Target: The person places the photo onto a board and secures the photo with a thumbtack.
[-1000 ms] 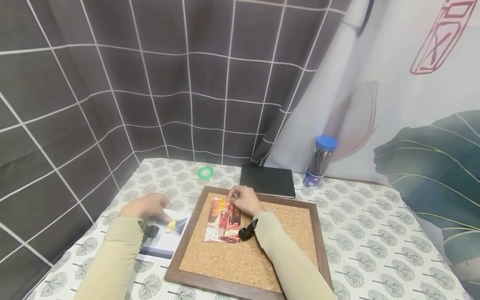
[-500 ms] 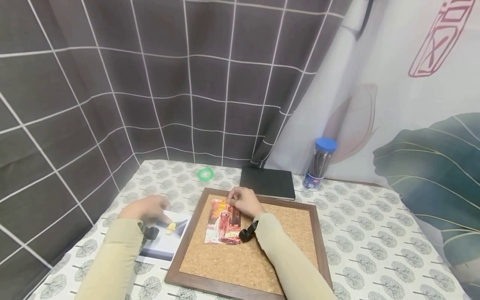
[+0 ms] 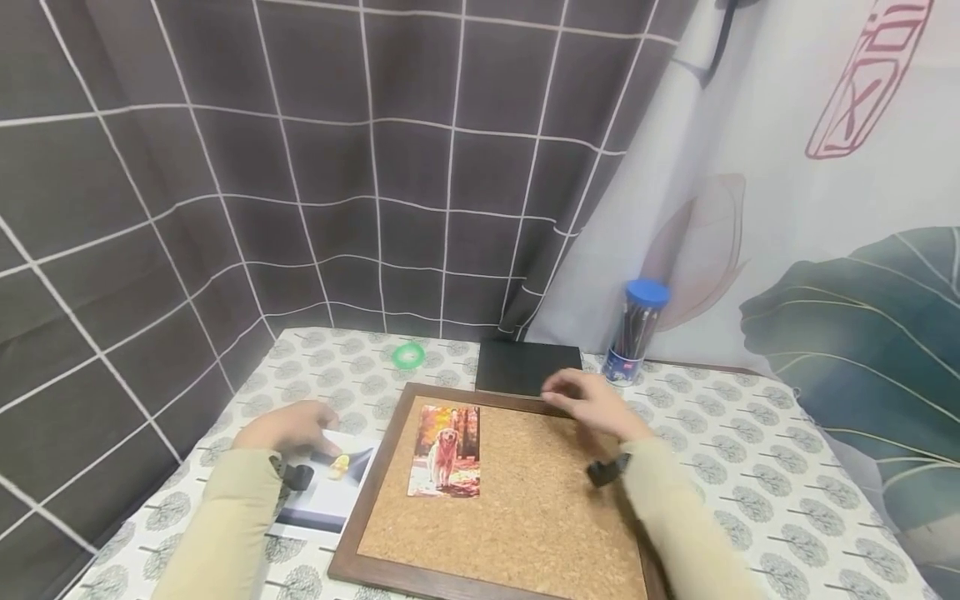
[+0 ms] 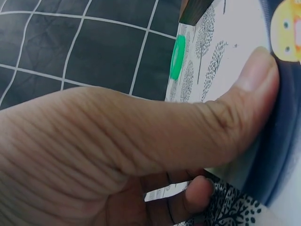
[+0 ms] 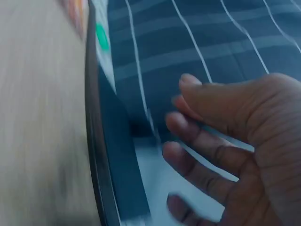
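My left hand (image 3: 288, 427) is over the upper left part of a photo (image 3: 318, 504) with a small yellow duck on it, lying left of the board. In the left wrist view the thumb (image 4: 256, 77) overlaps the photo near the duck, and the other fingertips are bent well apart from it. My right hand (image 3: 592, 404) is above the far right of the cork board (image 3: 525, 517), fingers loosely bent and nothing between them. A photo of a golden dog (image 3: 444, 454) is on the board's upper left.
Behind the board lies a black book (image 3: 517, 367). A ring of green tape (image 3: 408, 356) sits toward the back, and a blue-lidded jar of pencils (image 3: 636, 329) stands at the back right. Tree-patterned cloth (image 3: 738, 467) covers the table.
My right hand has left the top edge of the dog photo and moved right across the board. The left hand has stayed over the duck photo.
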The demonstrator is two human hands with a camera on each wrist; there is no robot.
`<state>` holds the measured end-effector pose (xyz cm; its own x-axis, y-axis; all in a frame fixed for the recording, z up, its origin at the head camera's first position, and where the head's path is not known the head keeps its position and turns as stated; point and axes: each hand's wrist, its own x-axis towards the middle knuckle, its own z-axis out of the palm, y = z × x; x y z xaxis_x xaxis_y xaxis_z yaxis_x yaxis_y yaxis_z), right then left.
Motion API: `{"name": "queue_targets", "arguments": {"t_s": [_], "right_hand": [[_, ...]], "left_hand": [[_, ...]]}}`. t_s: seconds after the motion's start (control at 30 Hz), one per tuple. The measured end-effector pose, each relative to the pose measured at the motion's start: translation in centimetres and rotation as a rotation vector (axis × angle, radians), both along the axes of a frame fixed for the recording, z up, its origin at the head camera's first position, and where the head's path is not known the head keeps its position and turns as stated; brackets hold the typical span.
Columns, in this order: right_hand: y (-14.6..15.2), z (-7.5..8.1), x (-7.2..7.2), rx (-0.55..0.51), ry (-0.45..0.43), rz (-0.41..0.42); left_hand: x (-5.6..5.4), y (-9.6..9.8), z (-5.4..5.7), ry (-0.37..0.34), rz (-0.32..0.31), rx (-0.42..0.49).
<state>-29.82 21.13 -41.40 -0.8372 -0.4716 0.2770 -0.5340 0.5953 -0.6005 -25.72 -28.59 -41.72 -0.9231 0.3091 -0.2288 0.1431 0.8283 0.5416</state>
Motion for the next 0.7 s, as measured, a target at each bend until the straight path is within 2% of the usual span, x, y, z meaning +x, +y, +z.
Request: {"name": "queue_targets", "arguments": {"t_s": [0.2, 0.33, 0.47, 0.53, 0.63, 0.7], "right_hand": [[10.8, -1.1, 3.1, 0.012, -0.061, -0.182], [15.3, -3.1, 4.7, 0.012, -0.105, -0.284], [17.3, -5.5, 5.6, -0.006, -0.142, -0.351], [17.7, -6.4, 5.7, -0.013, -0.143, -0.361], [17.8, -7.0, 5.6, -0.019, -0.122, -0.368], [17.9, -7.1, 5.6, -0.013, -0.113, -0.369]], "left_hand": [[-0.7, -0.5, -0.8, 0.026, -0.054, 0.026], [-1.2, -1.0, -1.0, 0.067, -0.090, 0.031], [-1.4, -1.6, -1.2, 0.127, -0.093, 0.037], [-1.5, -1.9, -1.5, 0.163, -0.071, 0.066], [-1.7, -2.4, -1.8, 0.201, -0.030, 0.133], [-1.7, -2.7, -1.9, 0.201, 0.011, 0.188]]}}
